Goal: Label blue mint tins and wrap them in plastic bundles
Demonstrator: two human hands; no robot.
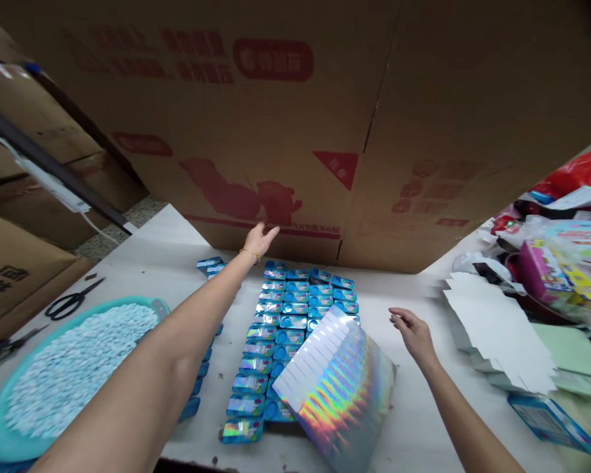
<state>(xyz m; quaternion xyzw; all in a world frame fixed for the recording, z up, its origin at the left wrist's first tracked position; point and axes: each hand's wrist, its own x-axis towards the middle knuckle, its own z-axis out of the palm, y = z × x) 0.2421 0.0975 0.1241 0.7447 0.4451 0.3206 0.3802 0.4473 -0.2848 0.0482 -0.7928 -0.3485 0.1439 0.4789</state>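
My left hand [259, 242] reaches forward over the far end of the rows of small blue boxes [295, 307]. Its fingers are apart and hold nothing; it is nearest to the large cardboard carton [256, 131]. A shiny rainbow-coloured holographic sheet [342, 387], marked with strips along one side, lies aslant over the near right part of the rows. Just to the right of the boxes, my right hand [416, 334] hovers above the table, fingers loosely bent and holding nothing. My left forearm hides part of another column of blue boxes [191, 407].
A turquoise basin [10, 387] of pale blue tablets stands at the left, with black scissors [73, 299] beside it. Flat white cartons [497, 328] lie at the right, near a heap of bags and colourful packets [546, 269]. The carton walls off the table's back.
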